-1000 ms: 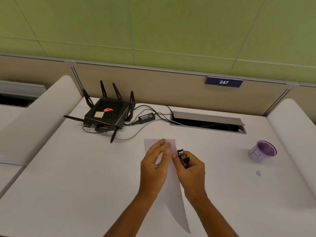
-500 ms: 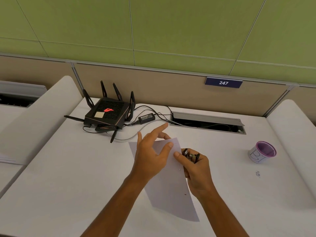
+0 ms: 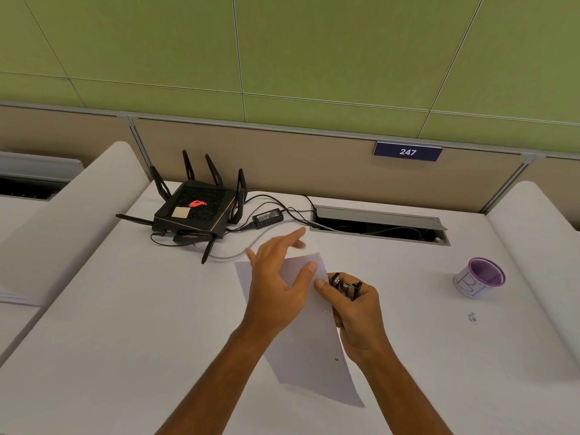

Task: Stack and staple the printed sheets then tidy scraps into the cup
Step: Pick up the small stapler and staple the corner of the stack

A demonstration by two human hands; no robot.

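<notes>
White printed sheets (image 3: 309, 350) lie slanted in the middle of the white desk. My left hand (image 3: 277, 285) rests on their upper part with fingers spread, thumb near the top right corner. My right hand (image 3: 354, 315) is at the sheets' right edge, closed around a small black stapler (image 3: 346, 285) whose jaws stick up above my fingers. Two small dark marks show along the sheets' right edge. A white cup with a purple rim (image 3: 479, 277) stands at the right. A tiny paper scrap (image 3: 472, 317) lies on the desk in front of it.
A black router (image 3: 196, 211) with several antennas sits at the back left, its cables and power brick (image 3: 267, 217) running to an open cable slot (image 3: 378, 226). White curved dividers (image 3: 72, 211) flank the desk on both sides. More paper lies at the far left edge (image 3: 12, 298).
The sheets have swung from edge-on to a flatter, slanted lie on the desk. My left hand opened out and spread over their top. The stapler hand shifted slightly right.
</notes>
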